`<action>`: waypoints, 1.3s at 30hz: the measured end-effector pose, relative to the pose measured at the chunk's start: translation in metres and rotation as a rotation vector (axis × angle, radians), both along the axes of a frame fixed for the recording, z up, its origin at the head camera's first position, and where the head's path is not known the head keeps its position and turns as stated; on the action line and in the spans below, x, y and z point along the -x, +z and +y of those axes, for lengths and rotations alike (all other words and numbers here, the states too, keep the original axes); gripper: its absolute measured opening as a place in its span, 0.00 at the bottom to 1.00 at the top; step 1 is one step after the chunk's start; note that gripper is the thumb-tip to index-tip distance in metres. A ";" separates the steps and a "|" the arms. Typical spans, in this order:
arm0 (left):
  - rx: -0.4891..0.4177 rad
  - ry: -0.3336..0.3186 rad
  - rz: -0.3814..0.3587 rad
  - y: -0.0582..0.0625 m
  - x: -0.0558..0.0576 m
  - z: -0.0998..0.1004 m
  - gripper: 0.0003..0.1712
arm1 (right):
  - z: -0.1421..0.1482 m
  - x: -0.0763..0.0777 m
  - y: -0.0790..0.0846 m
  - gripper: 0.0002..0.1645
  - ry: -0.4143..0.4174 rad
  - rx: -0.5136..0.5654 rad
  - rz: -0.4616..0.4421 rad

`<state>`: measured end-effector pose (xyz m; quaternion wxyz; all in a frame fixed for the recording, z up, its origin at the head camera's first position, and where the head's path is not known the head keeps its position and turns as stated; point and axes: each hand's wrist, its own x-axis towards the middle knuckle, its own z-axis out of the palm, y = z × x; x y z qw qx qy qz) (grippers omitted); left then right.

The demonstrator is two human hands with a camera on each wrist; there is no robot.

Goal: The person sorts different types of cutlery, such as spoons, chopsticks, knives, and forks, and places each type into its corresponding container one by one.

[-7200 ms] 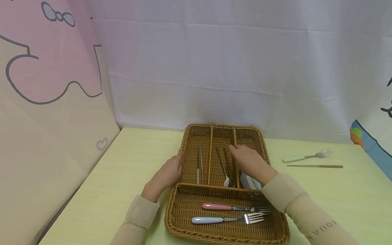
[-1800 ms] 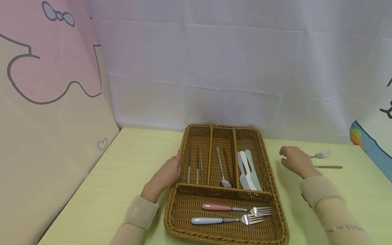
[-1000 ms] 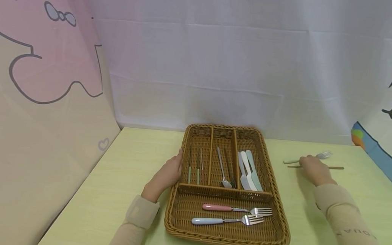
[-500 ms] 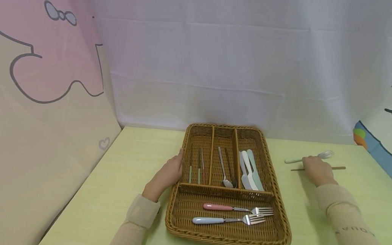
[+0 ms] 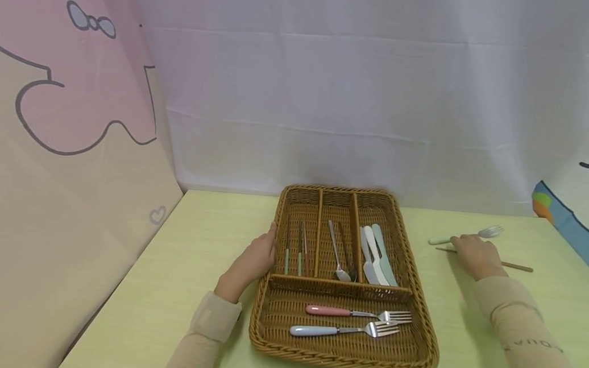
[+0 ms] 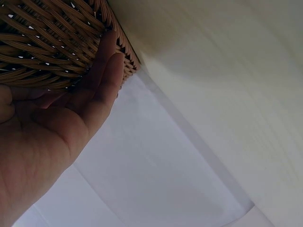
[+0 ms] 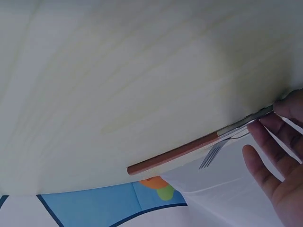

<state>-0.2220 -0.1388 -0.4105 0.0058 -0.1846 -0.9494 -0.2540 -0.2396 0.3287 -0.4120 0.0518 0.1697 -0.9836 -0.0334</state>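
Note:
A brown-handled chopstick (image 5: 516, 267) lies on the table at the right, its metal part pinched between thumb and fingers of my right hand (image 5: 476, 257). The right wrist view shows the chopstick's handle (image 7: 175, 155) reaching out from the fingertips, close to the tabletop. Just behind this hand is a fork with a pale green handle (image 5: 440, 241), partly hidden by the knuckles. My left hand (image 5: 249, 260) rests against the left side of a wicker cutlery basket (image 5: 343, 363). In the left wrist view its fairly straight fingers (image 6: 105, 85) touch the outer wicker wall.
Inside the basket, chopsticks (image 5: 300, 261) lie in the left compartment, two spoons (image 5: 342, 274) in the middle and three knives (image 5: 375, 258) on the right. A pink-handled fork (image 5: 329, 311) and a blue-handled fork (image 5: 315, 331) occupy the front section. A white curtain (image 5: 300, 104) hangs behind.
My right hand has left the basket and moved right to the chopstick. A second green-handled chopstick now lies in the left compartment. The brown chopstick has swung, its handle end turning toward me.

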 end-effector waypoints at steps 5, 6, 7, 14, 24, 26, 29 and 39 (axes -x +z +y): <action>0.003 -0.006 0.006 0.001 0.000 0.000 0.29 | -0.001 -0.001 0.002 0.10 0.009 0.007 0.015; 0.003 -0.006 0.004 0.001 0.000 0.000 0.29 | 0.000 -0.001 0.002 0.11 0.009 0.005 0.018; 0.001 -0.006 0.002 0.001 0.000 0.000 0.29 | -0.001 -0.001 0.002 0.11 0.007 0.003 0.020; -0.007 -0.003 -0.008 0.000 0.001 0.001 0.29 | -0.003 -0.002 0.007 0.17 -0.024 0.019 0.006; 0.004 0.002 0.001 0.001 0.001 0.001 0.28 | -0.016 -0.007 0.020 0.12 -0.005 0.043 0.022; 0.003 0.002 0.004 0.001 0.001 0.001 0.28 | -0.019 -0.007 0.023 0.10 0.005 0.041 0.029; 0.002 -0.002 0.011 0.002 0.000 0.001 0.28 | -0.023 -0.008 0.026 0.08 0.014 0.032 0.045; -0.007 -0.007 0.008 0.000 0.001 0.001 0.28 | -0.050 -0.011 0.042 0.03 0.041 0.006 0.091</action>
